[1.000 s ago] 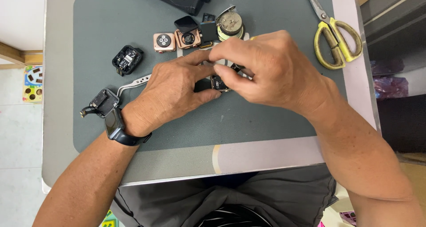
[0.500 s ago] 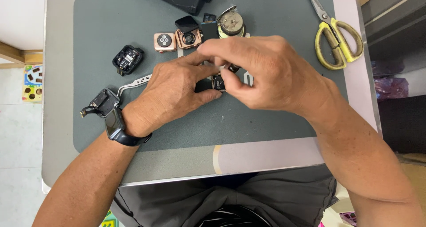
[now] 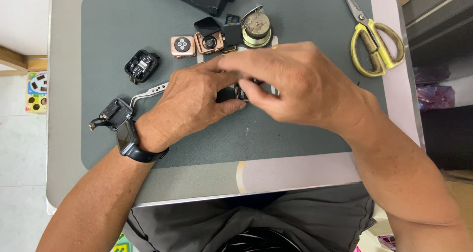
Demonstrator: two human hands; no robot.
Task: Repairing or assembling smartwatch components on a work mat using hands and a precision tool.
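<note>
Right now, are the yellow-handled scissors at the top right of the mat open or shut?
Shut. The scissors lie flat at the edge of the grey mat, blades together in one line and the two yellow loops nearly touching.

2 rose-gold watch cases [image 3: 196, 44] — 1 pr scissors [image 3: 375, 38] — 2 hands [image 3: 194, 102].

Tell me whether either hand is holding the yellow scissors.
No: the yellow scissors lie untouched at the mat's far right, apart from the right hand and left hand.
</note>
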